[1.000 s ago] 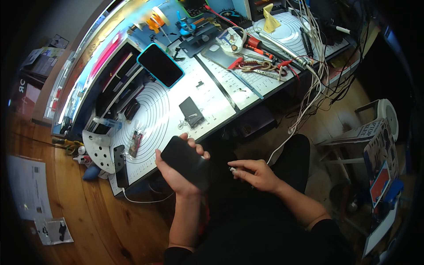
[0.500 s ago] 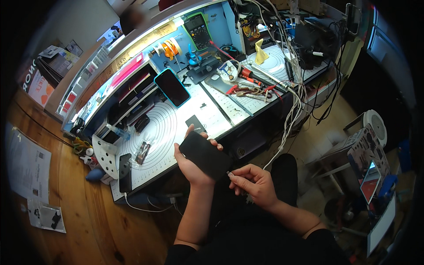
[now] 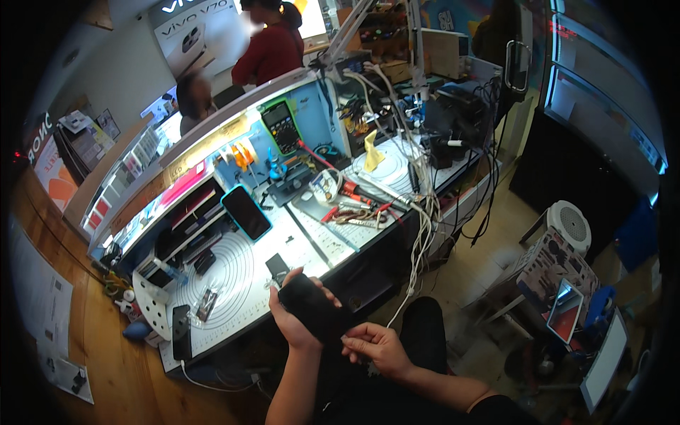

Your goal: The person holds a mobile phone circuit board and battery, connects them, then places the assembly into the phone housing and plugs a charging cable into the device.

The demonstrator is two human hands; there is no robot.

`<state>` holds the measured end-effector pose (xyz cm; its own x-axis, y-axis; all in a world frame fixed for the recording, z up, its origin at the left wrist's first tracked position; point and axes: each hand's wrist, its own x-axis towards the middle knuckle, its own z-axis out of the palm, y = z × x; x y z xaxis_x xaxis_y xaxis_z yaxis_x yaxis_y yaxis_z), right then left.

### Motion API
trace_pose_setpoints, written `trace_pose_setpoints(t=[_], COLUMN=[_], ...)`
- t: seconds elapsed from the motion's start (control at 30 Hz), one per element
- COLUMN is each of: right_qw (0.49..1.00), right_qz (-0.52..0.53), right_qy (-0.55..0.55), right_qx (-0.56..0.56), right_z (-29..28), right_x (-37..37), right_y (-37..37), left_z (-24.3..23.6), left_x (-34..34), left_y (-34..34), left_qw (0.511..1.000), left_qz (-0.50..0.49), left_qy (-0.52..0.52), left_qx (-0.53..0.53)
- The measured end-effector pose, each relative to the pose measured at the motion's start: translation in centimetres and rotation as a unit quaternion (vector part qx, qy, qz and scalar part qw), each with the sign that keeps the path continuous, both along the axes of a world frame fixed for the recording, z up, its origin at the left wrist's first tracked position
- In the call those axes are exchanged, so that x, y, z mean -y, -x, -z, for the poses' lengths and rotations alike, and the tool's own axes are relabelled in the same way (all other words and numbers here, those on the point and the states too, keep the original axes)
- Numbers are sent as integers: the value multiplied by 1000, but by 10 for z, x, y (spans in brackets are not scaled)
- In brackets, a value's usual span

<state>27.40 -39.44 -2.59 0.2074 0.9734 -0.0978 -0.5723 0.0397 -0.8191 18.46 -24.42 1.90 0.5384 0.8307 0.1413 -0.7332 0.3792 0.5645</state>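
A black smartphone with a dark screen rests in my left hand, the fingers wrapped round its sides. My right hand is pinched at the phone's lower end. A white cable hangs down from the bench and runs to this hand. Its plug is hidden by my fingers, so I cannot tell whether it sits in the phone. Just beyond my left hand, a small dark flat piece lies on the white work mat.
A phone with a blue rim leans at the shelf. Another black phone, on a white cable, lies at the mat's left edge. Pliers and tools, a multimeter and hanging cables crowd the back. A white stool stands right.
The view has tilted up, and a person in red now shows at the back. My right hand's fingertips have come closer to the phone's lower end; the metal plug tip seen before is now covered.
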Motion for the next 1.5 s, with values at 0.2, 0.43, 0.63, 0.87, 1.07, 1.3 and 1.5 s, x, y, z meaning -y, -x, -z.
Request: trace_pose_setpoints(t=[0.2,0.43,0.63,0.87,1.07,1.3,1.5], right_qw=[1000,1000,1000,1000,1000,1000,1000], right_qz=[-1,11,14,15,17,20,18], right_qy=[11,3,0,1,3,13,21], right_qx=[-1,-12,-14,-9,-20,-5,1], right_z=[2,5,5,4,6,3,4], right_x=[6,10,13,14,16,17,16], right_y=[-8,-7,-7,-6,-5,-3,-1], left_z=[5,3,2,2,-1,-4,-3], left_x=[3,6,9,10,15,18,17], left_y=[-9,-13,-14,-14,-14,-13,-7], left_qw=[1000,999,999,999,999,999,999], left_qz=[20,31,37,36,24,31,48], left_qy=[7,1,3,1,-14,-4,0], left_qx=[-12,-17,-13,-13,-36,-29,-2])
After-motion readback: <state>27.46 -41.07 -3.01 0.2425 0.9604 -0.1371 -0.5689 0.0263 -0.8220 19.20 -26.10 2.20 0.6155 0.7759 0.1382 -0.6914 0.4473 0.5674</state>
